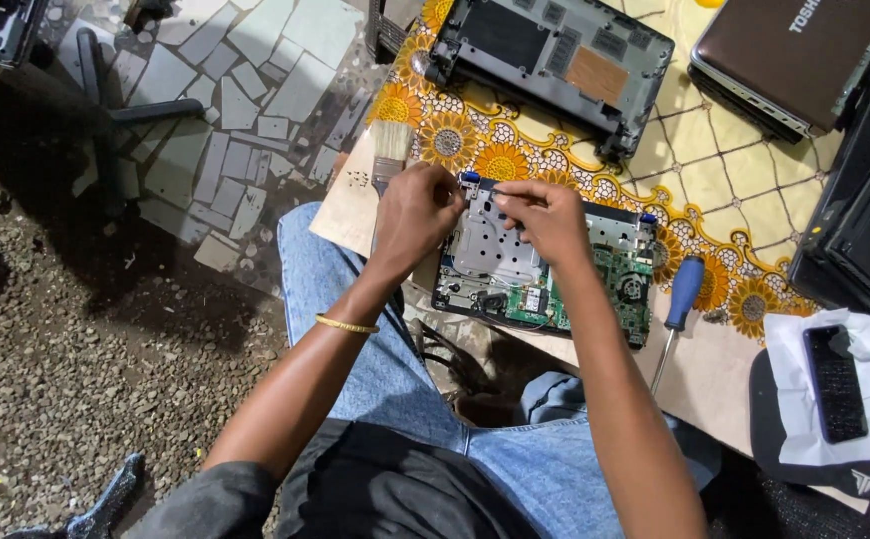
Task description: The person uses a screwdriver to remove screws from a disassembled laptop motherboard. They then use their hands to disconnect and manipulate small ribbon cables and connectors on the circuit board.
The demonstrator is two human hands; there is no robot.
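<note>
An opened laptop base with a green circuit board and a silver metal plate lies at the table's near edge. My left hand is curled at the plate's upper left corner, fingers pinched by a blue hinge piece. My right hand rests on the plate's top edge, thumb and fingers pinched on something too small to make out. A gold bangle sits on my left wrist.
A blue-handled screwdriver lies right of the board. A paintbrush lies left of it. Beyond are a grey laptop shell, a brown laptop, a black case, and a dark phone on white paper. Gravel ground at left.
</note>
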